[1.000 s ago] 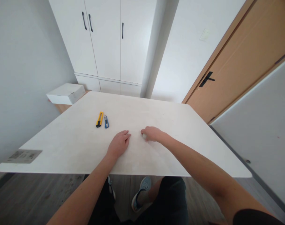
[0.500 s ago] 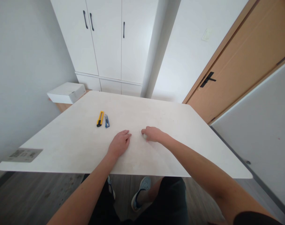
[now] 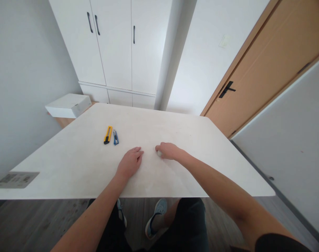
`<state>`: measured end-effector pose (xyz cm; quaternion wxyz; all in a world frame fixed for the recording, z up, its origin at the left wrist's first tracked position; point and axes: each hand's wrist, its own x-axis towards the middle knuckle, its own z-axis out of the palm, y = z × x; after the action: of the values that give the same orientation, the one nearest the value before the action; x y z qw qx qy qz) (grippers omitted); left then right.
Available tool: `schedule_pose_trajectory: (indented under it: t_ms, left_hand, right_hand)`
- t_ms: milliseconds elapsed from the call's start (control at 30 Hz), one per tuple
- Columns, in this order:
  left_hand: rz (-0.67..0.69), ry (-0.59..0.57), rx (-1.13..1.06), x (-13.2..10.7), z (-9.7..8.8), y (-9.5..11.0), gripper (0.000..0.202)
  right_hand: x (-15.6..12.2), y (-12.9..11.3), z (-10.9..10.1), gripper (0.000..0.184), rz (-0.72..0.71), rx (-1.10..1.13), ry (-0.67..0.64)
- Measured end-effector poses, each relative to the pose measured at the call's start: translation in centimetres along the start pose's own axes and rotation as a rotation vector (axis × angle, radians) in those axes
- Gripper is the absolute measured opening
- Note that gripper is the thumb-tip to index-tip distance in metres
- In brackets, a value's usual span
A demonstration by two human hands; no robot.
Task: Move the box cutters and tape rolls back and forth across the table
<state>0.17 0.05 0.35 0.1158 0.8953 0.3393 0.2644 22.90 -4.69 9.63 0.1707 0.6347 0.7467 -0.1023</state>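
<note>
My left hand (image 3: 129,162) lies flat on the white table (image 3: 77,164), palm down, fingers stretched out and holding nothing. A short way to its right, my right hand (image 3: 167,151) rests on the table with its fingers curled over a small white thing that I cannot make out. A yellow box cutter (image 3: 108,134) and a smaller blue box cutter (image 3: 115,137) lie side by side on the table, further away and left of my left hand. Neither hand touches them.
A grey printed label (image 3: 16,179) is stuck at the table's near left corner. A white box (image 3: 68,105) sits on a low wooden stand beyond the table's left side. White cabinets (image 3: 114,49) stand behind, and a wooden door (image 3: 267,66) is at the right.
The view has shifted slightly, so everything sits a little more to the left. Both hands have stayed in the same places on the table.
</note>
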Motion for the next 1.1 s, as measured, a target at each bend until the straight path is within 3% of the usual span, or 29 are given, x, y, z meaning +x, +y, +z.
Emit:
schedule_pose_trajectory:
  t_ms: [133, 367, 500, 767, 1100]
  left_hand:
    - [0.003, 0.021, -0.02, -0.1, 0.5, -0.4, 0.037]
    - [0.0, 0.021, -0.011, -0.1, 0.7, -0.6, 0.038]
    - [-0.009, 0.018, -0.006, -0.1, 0.6, -0.5, 0.039]
    - [-0.006, 0.021, 0.018, -0.1, 0.7, -0.5, 0.04]
    - [0.006, 0.009, 0.009, -0.2, 0.6, -0.6, 0.041]
  right_hand:
    - [-1.7, 3.9, -0.3, 0.049, 0.068, 0.04, -0.002]
    - [-7.2, 18.6, -0.4, 0.044, 0.491, 0.046, 0.007]
    - [-8.7, 24.5, 1.1, 0.042, 0.667, 0.181, 0.03]
    - [-7.5, 28.7, 4.2, 0.046, 0.728, 0.334, 0.02]
    - [-6.5, 31.0, 7.1, 0.047, 0.741, 0.448, -0.004]
